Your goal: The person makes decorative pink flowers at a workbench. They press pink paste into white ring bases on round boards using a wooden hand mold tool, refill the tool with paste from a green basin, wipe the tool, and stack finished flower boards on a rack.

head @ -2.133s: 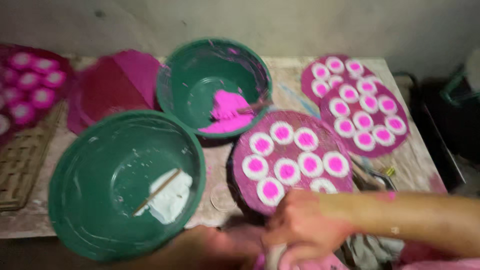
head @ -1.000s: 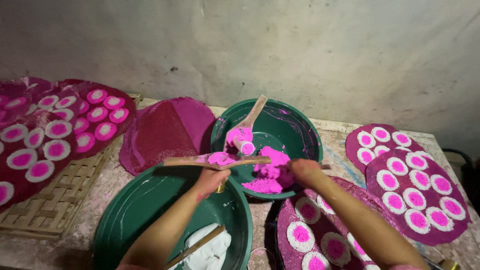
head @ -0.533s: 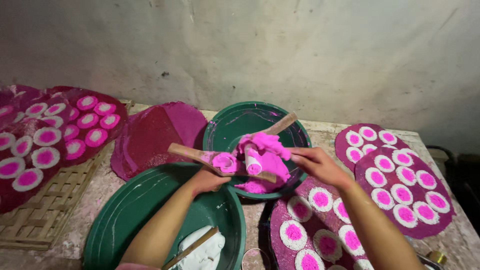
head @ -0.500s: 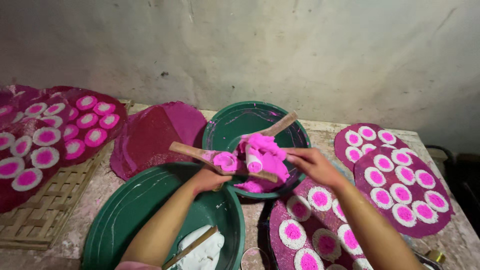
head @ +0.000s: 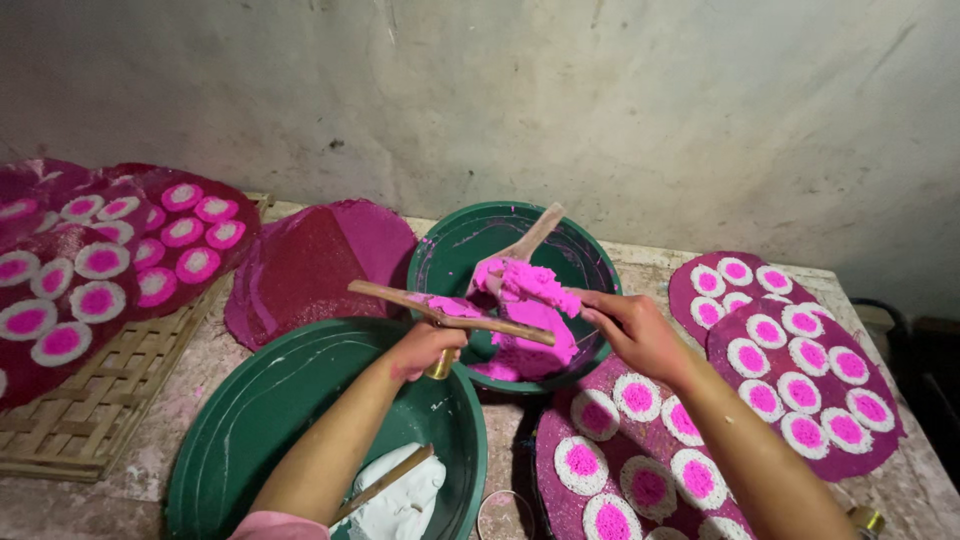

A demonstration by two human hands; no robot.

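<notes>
My left hand [head: 425, 348] grips a wooden stick [head: 390, 294] smeared with pink paste and holds it level across the rim of the far green bowl [head: 455, 247]. That bowl holds a heap of pink paste [head: 530, 310] and a wooden spatula [head: 527, 242] leaning in it. My right hand [head: 632, 330] reaches over the bowl's right rim, fingers closed near the stick's far end; what it pinches is hidden. Below it lies a dark pink round sheet [head: 552, 450] with several white cakes with pink centres [head: 637, 397].
A bigger green bowl [head: 260, 420] in front holds white paste [head: 405, 498] and a stick. Bare pink sheets [head: 310, 265] lie behind it. More sheets of cakes rest at right [head: 800, 375] and at left on a woven bamboo tray [head: 100, 400]. A grey wall stands behind the table.
Two seconds ago my hands were low at the near edge. They have since risen to the far bowl, the left taking up the stick; the pink paste is heaped higher.
</notes>
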